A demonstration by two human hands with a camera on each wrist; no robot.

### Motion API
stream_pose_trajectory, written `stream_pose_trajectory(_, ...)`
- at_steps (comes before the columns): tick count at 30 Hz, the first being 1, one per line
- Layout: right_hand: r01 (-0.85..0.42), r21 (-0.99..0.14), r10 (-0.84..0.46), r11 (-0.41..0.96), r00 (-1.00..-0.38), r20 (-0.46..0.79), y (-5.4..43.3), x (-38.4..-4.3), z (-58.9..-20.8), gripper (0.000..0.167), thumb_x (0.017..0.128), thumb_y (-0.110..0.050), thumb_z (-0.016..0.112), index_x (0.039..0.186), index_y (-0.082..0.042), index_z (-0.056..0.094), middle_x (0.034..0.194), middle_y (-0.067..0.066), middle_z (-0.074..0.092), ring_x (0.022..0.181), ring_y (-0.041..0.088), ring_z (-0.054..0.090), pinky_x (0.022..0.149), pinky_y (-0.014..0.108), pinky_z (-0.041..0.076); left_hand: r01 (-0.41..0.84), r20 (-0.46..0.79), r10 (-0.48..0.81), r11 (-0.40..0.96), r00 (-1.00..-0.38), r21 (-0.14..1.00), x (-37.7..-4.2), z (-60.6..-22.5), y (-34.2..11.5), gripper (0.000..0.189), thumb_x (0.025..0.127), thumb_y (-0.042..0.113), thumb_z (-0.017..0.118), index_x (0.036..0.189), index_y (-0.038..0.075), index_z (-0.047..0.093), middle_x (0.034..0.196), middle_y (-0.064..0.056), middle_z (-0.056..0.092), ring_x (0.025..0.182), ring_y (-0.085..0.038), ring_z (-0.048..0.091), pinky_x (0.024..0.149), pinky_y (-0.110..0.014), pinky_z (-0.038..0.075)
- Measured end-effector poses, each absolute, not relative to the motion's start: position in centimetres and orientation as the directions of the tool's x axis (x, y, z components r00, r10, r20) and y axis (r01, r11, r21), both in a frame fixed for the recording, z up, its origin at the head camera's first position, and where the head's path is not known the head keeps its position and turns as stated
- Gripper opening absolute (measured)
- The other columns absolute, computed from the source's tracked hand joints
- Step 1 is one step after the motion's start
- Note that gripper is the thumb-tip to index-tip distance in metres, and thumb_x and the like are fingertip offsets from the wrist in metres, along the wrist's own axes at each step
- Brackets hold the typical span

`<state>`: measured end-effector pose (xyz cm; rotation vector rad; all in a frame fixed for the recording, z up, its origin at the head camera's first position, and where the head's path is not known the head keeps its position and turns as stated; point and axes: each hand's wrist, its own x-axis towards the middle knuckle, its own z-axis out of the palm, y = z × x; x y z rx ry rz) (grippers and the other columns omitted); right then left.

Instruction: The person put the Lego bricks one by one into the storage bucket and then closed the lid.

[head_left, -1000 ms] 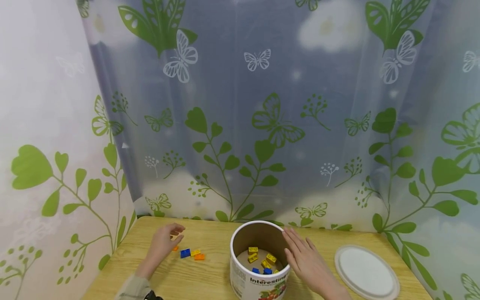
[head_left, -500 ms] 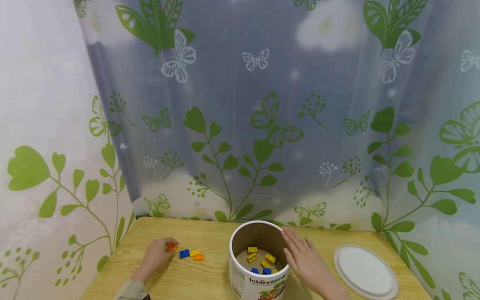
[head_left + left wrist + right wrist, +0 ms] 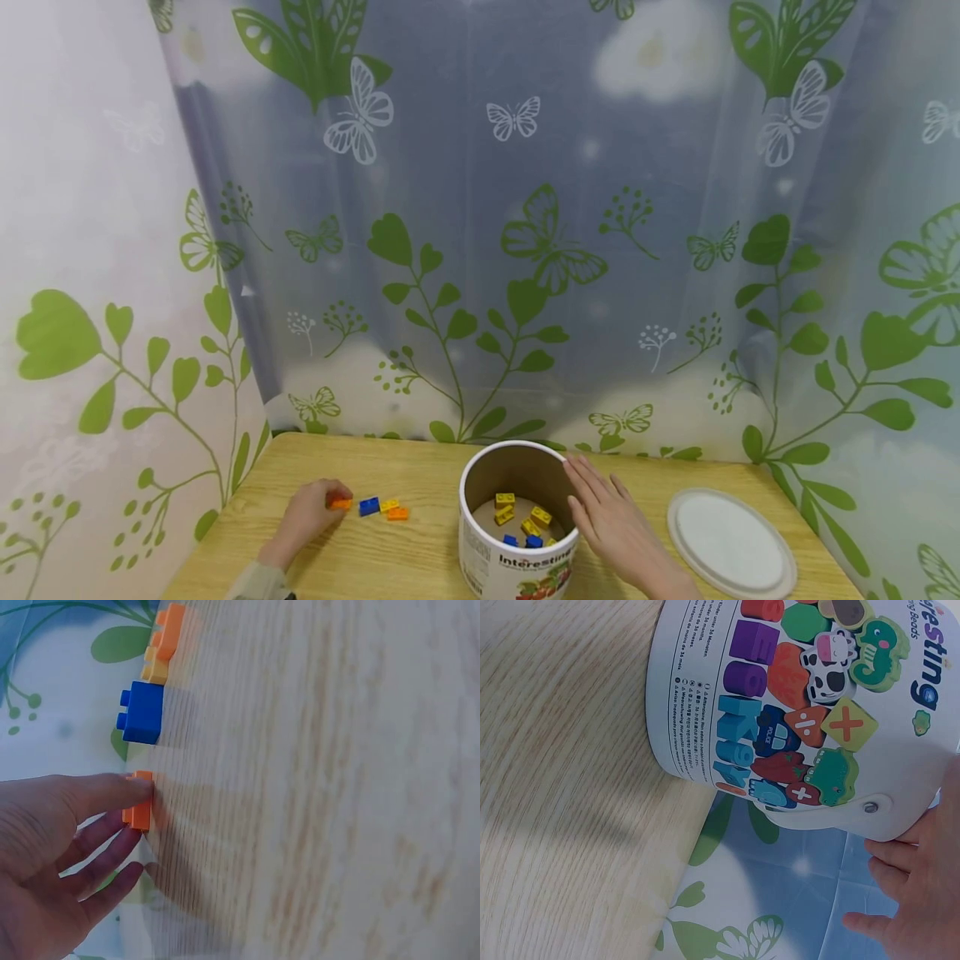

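Observation:
My left hand pinches an orange toy brick between thumb and fingers, low at the tabletop. Just right of it in the head view lie a blue brick, a yellow brick and another orange brick, close together. With fingers straight, my right hand rests against the right side of a white round bucket, fingertips at its rim. Several yellow bricks and blue bricks lie on the bucket's floor. Printed toys and lettering cover the bucket's outside.
A round white lid lies flat on the wooden table, right of my right hand. Behind the table's far edge hangs a curtain printed with leaves and butterflies. A white strap is riveted to the bucket's side.
My left hand has come down onto the orange brick at the left end of the row, gripped it and shifted it slightly left. The right hand and bucket stay put.

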<state>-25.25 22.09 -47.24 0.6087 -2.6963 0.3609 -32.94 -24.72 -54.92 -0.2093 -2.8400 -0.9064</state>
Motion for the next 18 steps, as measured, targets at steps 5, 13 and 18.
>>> stream_pose_trajectory(5, -0.452, -0.168, -0.362, 0.876, -0.846, 0.391, 22.1, -25.3, -47.3, 0.05, 0.107, -0.024, 0.051, 0.153, -0.006, 0.045, 0.16, 0.009, 0.04, 0.145, 0.029, 0.039, 0.113, 0.063, 0.035, 0.179, 0.192, 0.083, 0.805, -0.978, 0.565, -32.8, -55.2, -24.7, 0.017, 0.078, 0.002, 0.085, 0.088, 0.012, 0.075, 0.083, 0.003, 0.069, 0.075, -0.014, 0.061, 0.069, -0.035, 0.053)
stream_pose_trajectory(13, -0.448, -0.167, -0.363, 0.878, -0.852, 0.378, 22.1, -25.4, -47.4, 0.05, 0.108, -0.027, 0.048, 0.154, -0.007, 0.044, 0.16, 0.009, 0.04, 0.146, 0.029, 0.038, 0.113, 0.063, 0.035, 0.177, 0.211, 0.058, 0.777, -0.976, 0.604, -32.6, -54.5, -23.6, 0.018, 0.078, 0.003, 0.084, 0.09, 0.011, 0.074, 0.085, 0.003, 0.07, 0.077, -0.015, 0.063, 0.071, -0.035, 0.054)
stream_pose_trajectory(18, -0.454, -0.17, -0.365, 0.875, -0.848, 0.384, 22.1, -25.3, -47.4, 0.05, 0.108, -0.026, 0.049, 0.154, -0.007, 0.043, 0.159, 0.01, 0.04, 0.146, 0.03, 0.039, 0.113, 0.063, 0.035, 0.197, 0.22, 0.067, 0.736, -0.973, 0.647, -32.7, -53.1, -22.6, 0.018, 0.08, 0.0, 0.083, 0.092, 0.009, 0.074, 0.087, 0.002, 0.07, 0.079, -0.016, 0.065, 0.074, -0.038, 0.059)
